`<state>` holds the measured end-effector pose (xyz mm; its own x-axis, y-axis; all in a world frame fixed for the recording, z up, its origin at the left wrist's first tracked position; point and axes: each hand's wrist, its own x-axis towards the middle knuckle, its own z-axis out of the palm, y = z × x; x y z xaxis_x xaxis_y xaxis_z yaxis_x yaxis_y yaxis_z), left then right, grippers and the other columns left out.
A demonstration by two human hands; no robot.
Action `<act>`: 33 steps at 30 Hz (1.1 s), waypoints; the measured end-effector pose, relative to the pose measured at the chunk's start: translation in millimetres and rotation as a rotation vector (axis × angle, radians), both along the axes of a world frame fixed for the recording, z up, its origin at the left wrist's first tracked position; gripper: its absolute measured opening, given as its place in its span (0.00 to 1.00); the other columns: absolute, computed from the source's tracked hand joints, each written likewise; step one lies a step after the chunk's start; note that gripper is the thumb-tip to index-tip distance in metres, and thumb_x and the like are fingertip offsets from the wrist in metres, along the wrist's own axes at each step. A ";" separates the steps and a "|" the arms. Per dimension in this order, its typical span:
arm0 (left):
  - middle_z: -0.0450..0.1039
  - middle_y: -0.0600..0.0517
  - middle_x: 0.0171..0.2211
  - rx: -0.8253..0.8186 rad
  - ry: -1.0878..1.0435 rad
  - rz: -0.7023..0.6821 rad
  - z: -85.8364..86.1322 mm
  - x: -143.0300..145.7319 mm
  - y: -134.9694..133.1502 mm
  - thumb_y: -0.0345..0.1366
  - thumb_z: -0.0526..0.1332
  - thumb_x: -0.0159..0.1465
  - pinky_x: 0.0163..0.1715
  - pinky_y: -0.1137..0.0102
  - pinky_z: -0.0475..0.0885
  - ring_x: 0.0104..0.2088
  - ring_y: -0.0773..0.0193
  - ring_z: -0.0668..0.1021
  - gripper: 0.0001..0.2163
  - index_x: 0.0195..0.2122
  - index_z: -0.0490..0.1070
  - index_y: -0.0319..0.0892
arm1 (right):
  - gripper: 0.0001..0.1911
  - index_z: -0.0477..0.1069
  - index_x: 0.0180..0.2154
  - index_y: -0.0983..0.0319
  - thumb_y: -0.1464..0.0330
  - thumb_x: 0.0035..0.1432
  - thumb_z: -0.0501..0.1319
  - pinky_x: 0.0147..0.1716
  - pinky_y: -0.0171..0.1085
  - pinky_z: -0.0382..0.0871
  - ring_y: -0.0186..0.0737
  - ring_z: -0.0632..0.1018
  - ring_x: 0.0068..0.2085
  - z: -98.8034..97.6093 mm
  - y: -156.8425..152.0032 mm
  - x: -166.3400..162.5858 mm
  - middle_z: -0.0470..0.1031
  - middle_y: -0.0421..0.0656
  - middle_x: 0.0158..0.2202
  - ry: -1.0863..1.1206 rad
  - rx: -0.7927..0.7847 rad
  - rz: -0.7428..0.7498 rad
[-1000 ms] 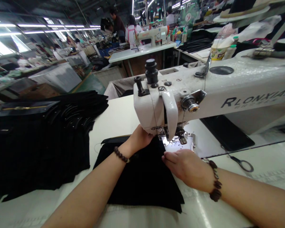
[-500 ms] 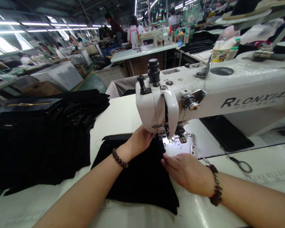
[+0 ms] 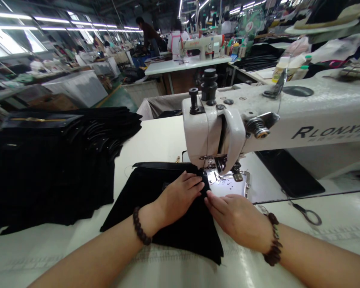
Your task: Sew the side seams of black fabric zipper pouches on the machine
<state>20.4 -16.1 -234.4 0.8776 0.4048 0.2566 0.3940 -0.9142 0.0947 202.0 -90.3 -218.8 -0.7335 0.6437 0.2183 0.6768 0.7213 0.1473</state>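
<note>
At the far left of the table [image 3: 156,140] a big stack of black cut pieces [image 3: 54,160] lies well apart from the work. Next comes the black fabric piece [image 3: 156,200] in hand, flat on the table in front of the sewing machine [image 3: 228,128], its right edge reaching to just beside the needle area.

The left hand [image 3: 180,196] lies palm down on the fabric piece, grip spread flat, its fingers [image 3: 195,182] pressing the cloth close to the presser foot [image 3: 220,164]. Nothing is pinched; it only holds the cloth down. Just right of it, the right hand [image 3: 237,216] rests at the fabric's right edge, fingers stretched together toward the same edge; whether its grip pinches the hem or merely presses on it cannot be told from here. The two hands almost touch.

The lit needle plate [image 3: 228,186] lies bare just beyond the fingertips. Farther right a thread snip [image 3: 307,214] lies on the table, well apart.

The risks, as I judge them: the left fingertips sit very near the foot, so they could slide under the needle if the machine runs. With only flat pressure, the dark cloth could also shift or fold unseen, giving a crooked seam. The loose lower corner hanging near the table edge could drag and skew the feed.
</note>
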 end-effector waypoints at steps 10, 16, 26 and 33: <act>0.71 0.49 0.41 0.006 0.032 0.027 7.4 8.2 15.7 0.29 0.55 0.62 0.50 0.68 0.64 0.46 0.62 0.70 0.08 0.40 0.71 0.35 | 0.14 0.71 0.40 0.70 0.79 0.53 0.52 0.23 0.38 0.69 0.40 0.74 0.28 -0.5 20.1 -1.4 0.72 0.55 0.42 -0.034 -0.114 -0.050; 0.70 0.48 0.46 -0.037 0.078 0.087 8.8 5.1 13.3 0.35 0.55 0.63 0.53 0.65 0.60 0.50 0.61 0.69 0.11 0.44 0.69 0.36 | 0.10 0.71 0.37 0.63 0.75 0.49 0.61 0.37 0.42 0.69 0.43 0.74 0.38 23.9 16.6 27.1 0.72 0.48 0.41 0.119 -0.317 -0.153; 0.61 0.40 0.54 -0.128 0.127 -0.113 26.0 -26.5 -40.3 0.54 0.55 0.56 0.54 0.56 0.59 0.55 0.51 0.63 0.31 0.52 0.61 0.33 | 0.07 0.73 0.29 0.62 0.69 0.44 0.67 0.33 0.38 0.64 0.41 0.70 0.35 18.5 28.8 59.1 0.68 0.44 0.31 0.240 -0.304 -0.295; 0.73 0.41 0.40 0.068 -0.124 -0.170 20.3 -22.8 -47.7 0.30 0.52 0.64 0.45 0.66 0.71 0.44 0.58 0.74 0.10 0.40 0.68 0.30 | 0.11 0.69 0.25 0.66 0.65 0.45 0.66 0.35 0.45 0.63 0.48 0.70 0.36 13.5 49.1 23.6 0.70 0.48 0.27 0.247 -0.178 -0.467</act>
